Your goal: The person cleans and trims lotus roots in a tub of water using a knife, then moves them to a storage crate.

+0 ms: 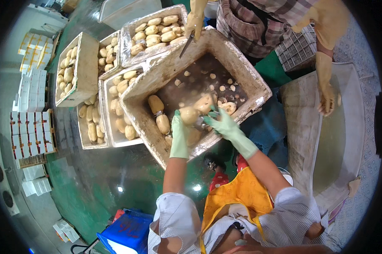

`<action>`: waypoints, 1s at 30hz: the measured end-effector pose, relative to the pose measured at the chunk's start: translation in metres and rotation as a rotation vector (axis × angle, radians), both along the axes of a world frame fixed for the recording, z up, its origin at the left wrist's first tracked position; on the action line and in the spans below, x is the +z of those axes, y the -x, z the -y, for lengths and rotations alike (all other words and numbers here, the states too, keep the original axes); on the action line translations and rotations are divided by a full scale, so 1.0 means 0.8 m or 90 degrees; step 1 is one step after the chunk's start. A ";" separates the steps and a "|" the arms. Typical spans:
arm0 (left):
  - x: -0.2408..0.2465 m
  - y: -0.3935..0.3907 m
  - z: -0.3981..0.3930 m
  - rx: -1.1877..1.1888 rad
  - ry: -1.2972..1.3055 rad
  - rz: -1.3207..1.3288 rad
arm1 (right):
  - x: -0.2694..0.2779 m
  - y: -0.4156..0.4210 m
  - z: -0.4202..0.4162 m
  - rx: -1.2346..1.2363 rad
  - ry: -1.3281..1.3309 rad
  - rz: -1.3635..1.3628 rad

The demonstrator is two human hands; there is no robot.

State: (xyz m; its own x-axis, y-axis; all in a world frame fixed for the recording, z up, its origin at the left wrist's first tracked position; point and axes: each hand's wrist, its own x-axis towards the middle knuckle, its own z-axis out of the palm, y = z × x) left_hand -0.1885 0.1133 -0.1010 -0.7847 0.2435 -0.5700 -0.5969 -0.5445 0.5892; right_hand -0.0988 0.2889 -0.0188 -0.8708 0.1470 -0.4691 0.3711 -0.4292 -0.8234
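My left hand [179, 133], in a pale green rubber glove, grips a peeled-looking lotus root segment [188, 115] over a large foam tub [156, 152]. A second lotus root segment [204, 103] adjoins it on the far side. My right hand [226, 126], gloved alike, is beside the joint of the root; a dark, narrow knife [214, 101] shows at its fingers, partly blurred. Murky water [197, 76] fills the tub's bottom, with several cut root ends [222, 88] in it. A two-segment lotus root [159, 114] lies against the left wall.
Across the tub a co-worker's gloved hand [195, 23] holds a knife [186, 47]; the other hand [327, 100] hangs over a water-filled vat [332, 149]. Foam boxes of lotus roots [68, 70] stand left. A blue bin [127, 230] is at lower left on wet green floor [114, 177].
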 end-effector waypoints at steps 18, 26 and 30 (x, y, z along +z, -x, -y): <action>0.081 -0.099 0.121 0.021 -0.139 0.090 | 0.029 0.019 0.097 0.570 -0.853 -0.232; 0.080 -0.117 0.130 0.031 -0.108 0.051 | 0.008 0.006 0.103 0.443 -0.997 -0.491; 0.075 -0.119 0.138 0.021 -0.079 0.104 | 0.001 0.003 0.105 0.457 -1.027 -0.494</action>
State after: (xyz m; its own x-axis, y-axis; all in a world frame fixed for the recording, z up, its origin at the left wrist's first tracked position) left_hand -0.0930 0.0032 -0.0411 -0.6932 0.2953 -0.6575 -0.6594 -0.6281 0.4132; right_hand -0.1011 0.2048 -0.0182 -0.8761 -0.4460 0.1830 -0.4811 0.8332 -0.2724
